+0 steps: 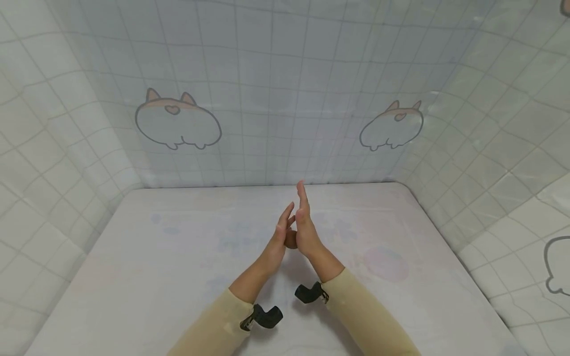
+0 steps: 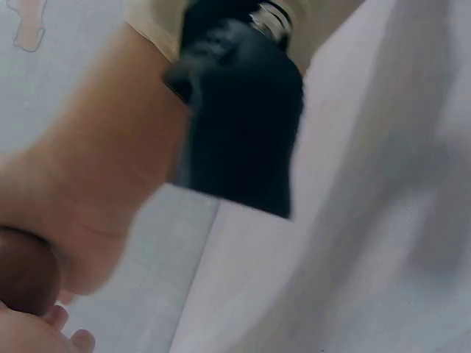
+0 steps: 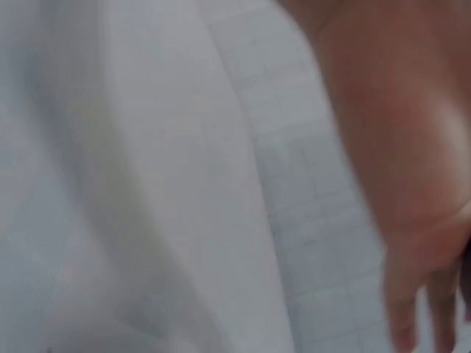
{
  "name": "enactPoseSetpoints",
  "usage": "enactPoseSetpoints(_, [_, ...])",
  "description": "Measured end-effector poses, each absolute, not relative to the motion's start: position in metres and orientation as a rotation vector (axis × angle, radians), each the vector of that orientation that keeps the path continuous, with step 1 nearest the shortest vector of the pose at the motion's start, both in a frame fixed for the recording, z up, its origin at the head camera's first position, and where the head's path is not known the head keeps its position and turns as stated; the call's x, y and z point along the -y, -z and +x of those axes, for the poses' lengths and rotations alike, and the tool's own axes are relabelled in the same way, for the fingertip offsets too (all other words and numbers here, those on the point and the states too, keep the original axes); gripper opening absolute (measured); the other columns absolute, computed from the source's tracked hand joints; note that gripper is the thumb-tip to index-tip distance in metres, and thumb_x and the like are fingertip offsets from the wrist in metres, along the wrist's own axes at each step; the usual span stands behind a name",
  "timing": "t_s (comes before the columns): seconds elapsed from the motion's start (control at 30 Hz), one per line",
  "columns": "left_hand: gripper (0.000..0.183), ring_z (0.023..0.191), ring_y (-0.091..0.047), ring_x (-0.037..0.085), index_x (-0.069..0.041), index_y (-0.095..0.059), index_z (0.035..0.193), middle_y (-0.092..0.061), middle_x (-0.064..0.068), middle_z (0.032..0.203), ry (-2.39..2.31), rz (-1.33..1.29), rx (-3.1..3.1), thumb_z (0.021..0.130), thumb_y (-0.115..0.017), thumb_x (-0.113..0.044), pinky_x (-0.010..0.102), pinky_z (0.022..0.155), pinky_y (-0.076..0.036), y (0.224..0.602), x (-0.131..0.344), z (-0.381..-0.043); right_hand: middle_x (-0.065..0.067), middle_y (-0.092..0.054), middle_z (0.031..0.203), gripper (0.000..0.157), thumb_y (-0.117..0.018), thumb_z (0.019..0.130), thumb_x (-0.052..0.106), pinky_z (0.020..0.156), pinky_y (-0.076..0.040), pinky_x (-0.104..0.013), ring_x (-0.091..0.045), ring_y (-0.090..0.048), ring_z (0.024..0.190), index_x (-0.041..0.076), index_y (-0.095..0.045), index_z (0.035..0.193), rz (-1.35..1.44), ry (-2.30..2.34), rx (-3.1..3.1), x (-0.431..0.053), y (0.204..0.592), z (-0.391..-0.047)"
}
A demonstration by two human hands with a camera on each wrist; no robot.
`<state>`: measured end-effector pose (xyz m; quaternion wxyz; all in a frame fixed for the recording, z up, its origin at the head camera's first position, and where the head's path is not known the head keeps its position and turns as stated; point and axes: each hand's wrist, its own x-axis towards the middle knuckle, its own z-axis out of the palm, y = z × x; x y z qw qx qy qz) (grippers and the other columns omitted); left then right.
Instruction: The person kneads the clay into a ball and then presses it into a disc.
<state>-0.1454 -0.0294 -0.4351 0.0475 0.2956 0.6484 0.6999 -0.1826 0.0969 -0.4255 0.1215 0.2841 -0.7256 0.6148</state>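
A round brown ball (image 1: 291, 240) sits between the palms of my two hands, above the middle of the table. Against its left side lies my left hand (image 1: 277, 245), fingers extended up and forward. My right hand (image 1: 306, 231) faces it from the other side, its fingers straight and reaching a little higher than the left ones. The left wrist view catches the brown ball (image 2: 28, 273) at its left edge, wedged between palm and fingers. In the right wrist view a blurred palm (image 3: 412, 147) shows, with a dark sliver of the ball at the edge.
A pale table (image 1: 178, 262) with faint coloured patches spreads beneath the arms. Black camera mounts stick out from the left cuff (image 1: 268, 317) and the right cuff (image 1: 308, 294). Behind the table hangs a white grid-patterned curtain (image 1: 289, 123) with cartoon animal drawings, continuing along both sides.
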Motion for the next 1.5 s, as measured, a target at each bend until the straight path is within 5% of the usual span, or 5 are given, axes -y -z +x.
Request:
enactPoseSetpoints(0.27, [0.095,0.151,-0.001,0.038,-0.011,0.002,0.161,0.008,0.011,0.167,-2.289,1.032,-1.891,0.095,-0.015,-0.077,0.064,0.116,0.002,0.433,0.034,-0.145,0.0,0.004,0.166,0.098,-0.011,0.083,0.09,0.11,-0.021,-0.065,-0.025,-0.021,0.146,0.033,0.006,0.161,0.822,-1.855,2.31,-0.097,0.438,-0.182])
enactPoseSetpoints(0.47, [0.093,0.152,0.002,0.037,-0.012,0.002,0.161,0.007,0.012,0.167,-2.344,1.04,-1.983,0.096,-0.013,-0.077,0.061,0.116,0.003,0.429,0.037,-0.147,-0.014,-0.022,0.158,0.09,-0.007,0.09,0.083,0.073,-0.041,-0.042,-0.01,-0.044,0.079,0.03,0.008,0.161,0.946,-1.81,2.313,-0.093,0.444,-0.173])
enactPoseSetpoints(0.67, [0.095,0.153,0.003,0.029,-0.014,0.0,0.162,0.005,0.009,0.168,-2.345,0.976,-2.148,0.094,-0.011,-0.079,0.066,0.114,0.005,0.425,0.035,-0.149,-0.023,-0.041,0.142,0.09,-0.005,0.096,0.075,0.095,-0.04,-0.06,-0.023,-0.052,0.119,0.015,0.007,0.161,1.067,-1.723,2.185,-0.086,0.448,-0.165])
enactPoseSetpoints(0.77, [0.097,0.153,0.004,0.026,-0.013,-0.001,0.162,0.002,0.007,0.168,-2.327,0.925,-2.244,0.093,-0.009,-0.08,0.067,0.113,0.005,0.425,0.034,-0.151,-0.013,0.001,0.167,0.091,-0.005,0.097,0.074,0.115,-0.009,-0.065,-0.027,-0.003,0.152,0.01,0.003,0.161,1.108,-1.691,2.1,-0.083,0.446,-0.161])
enactPoseSetpoints(1.5, [0.085,0.153,-0.005,0.026,-0.026,-0.002,0.162,0.002,-0.004,0.168,-2.166,0.911,-2.205,0.094,-0.006,-0.078,0.07,0.112,-0.001,0.444,0.03,-0.145,0.0,-0.002,0.167,0.086,-0.005,0.098,0.073,0.12,-0.006,-0.053,-0.019,-0.003,0.153,0.015,0.005,0.162,0.902,-1.942,1.987,-0.088,0.423,-0.157])
